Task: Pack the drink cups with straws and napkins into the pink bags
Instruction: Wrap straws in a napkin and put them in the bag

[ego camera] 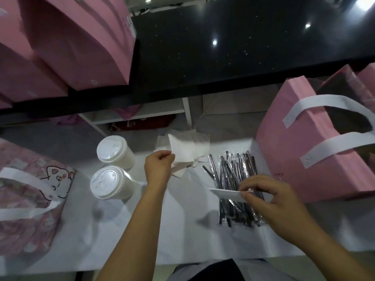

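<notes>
On the white-covered worktop (182, 230), two white paper drink cups with white plastic lids stand touching one another left of the middle, one cup (114, 152) nearer the far edge and the other cup (107, 183) just in front of it. A loose pile of white paper napkins (188, 149) lies at the middle of the far edge. The left hand (159, 168) has its grip clamped on the near corner of that pile, thumb and fingers curled and pinching a sheet. Just to the right of the pile lies a heap of black straws in clear wrappers (233, 179), running from the far side toward the near edge. Over the heap, the right hand (272, 201) holds a flat folded white napkin (227, 194), its grip closed on the napkin's right end between thumb and fingertips; whether the napkin touches the straws cannot be told. A plain pink bag with white strap handles (294, 151) stands open at the right edge, and a pink patterned bag with a white cat drawing (30, 226) stands at the left edge. More plain pink bags (71, 47) sit on a black speckled counter (223, 47) beyond the far edge.
</notes>
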`<state>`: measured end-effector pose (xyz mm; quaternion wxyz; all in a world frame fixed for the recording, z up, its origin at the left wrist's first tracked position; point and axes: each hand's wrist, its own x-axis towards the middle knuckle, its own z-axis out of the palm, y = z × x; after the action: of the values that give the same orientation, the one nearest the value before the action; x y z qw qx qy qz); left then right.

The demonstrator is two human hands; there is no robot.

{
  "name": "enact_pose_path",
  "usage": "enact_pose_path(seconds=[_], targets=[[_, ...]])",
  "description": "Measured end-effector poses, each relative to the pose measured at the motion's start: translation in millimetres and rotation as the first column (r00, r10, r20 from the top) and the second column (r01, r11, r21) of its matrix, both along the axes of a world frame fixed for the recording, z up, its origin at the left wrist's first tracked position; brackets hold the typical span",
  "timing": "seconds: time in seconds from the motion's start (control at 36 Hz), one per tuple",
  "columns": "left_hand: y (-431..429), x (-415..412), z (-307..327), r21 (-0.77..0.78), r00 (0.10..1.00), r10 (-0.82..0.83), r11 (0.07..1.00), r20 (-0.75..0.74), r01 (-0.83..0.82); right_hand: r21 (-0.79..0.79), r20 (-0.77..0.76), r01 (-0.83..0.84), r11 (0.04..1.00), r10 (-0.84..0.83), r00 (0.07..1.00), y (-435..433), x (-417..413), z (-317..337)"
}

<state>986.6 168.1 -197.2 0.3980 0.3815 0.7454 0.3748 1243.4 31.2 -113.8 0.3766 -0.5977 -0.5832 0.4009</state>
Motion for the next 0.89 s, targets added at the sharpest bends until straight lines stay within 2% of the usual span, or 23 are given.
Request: enact_pose_path(seconds=[0.14,0.25,0.36,0.47,0.56,0.61,0.67,0.89], targets=[[-14.7,-3.3,24.3,0.100,0.989,-0.120,0.987,-0.090,0.129,-0.007,0.054,-0.004,1.000,0.005,0.999,9.4,0.2,8.3],[-30.5,-4.2,57.8,0.156,0.951,-0.282,0.941,-0.127,0.300,0.013,0.098,-0.129,0.992,0.127,0.987,21.9,-1.1,20.5],[-46.9,-3.9,94.3,0.157,0.861,-0.503,0.858,0.069,0.489,0.030,0.069,-0.240,0.970,0.237,0.969,38.3,-4.7,31.9],[-64.5,-0.8,116.8,0.228,0.691,-0.659,0.752,0.297,0.619,-0.003,-0.125,-0.312,0.950,0.309,0.943,48.1,-10.6,35.3],[-75.3,5.0,118.5,0.237,0.643,-0.642,0.760,0.418,0.604,-0.045,-0.393,-0.279,0.959,0.239,0.888,49.4,-18.5,30.2],[-81.2,8.0,114.8,0.223,0.636,-0.611,0.780,0.472,0.585,-0.052,-0.466,-0.219,0.974,0.170,0.868,49.3,-21.6,25.0],[-86.1,10.4,110.3,0.204,0.637,-0.594,0.790,0.491,0.579,-0.040,-0.462,-0.184,0.982,0.145,0.875,48.7,-23.0,21.2],[-98.5,18.5,105.4,0.116,0.667,-0.547,0.809,0.506,0.576,-0.012,-0.413,-0.252,0.968,0.224,0.883,48.0,-19.5,12.6]])
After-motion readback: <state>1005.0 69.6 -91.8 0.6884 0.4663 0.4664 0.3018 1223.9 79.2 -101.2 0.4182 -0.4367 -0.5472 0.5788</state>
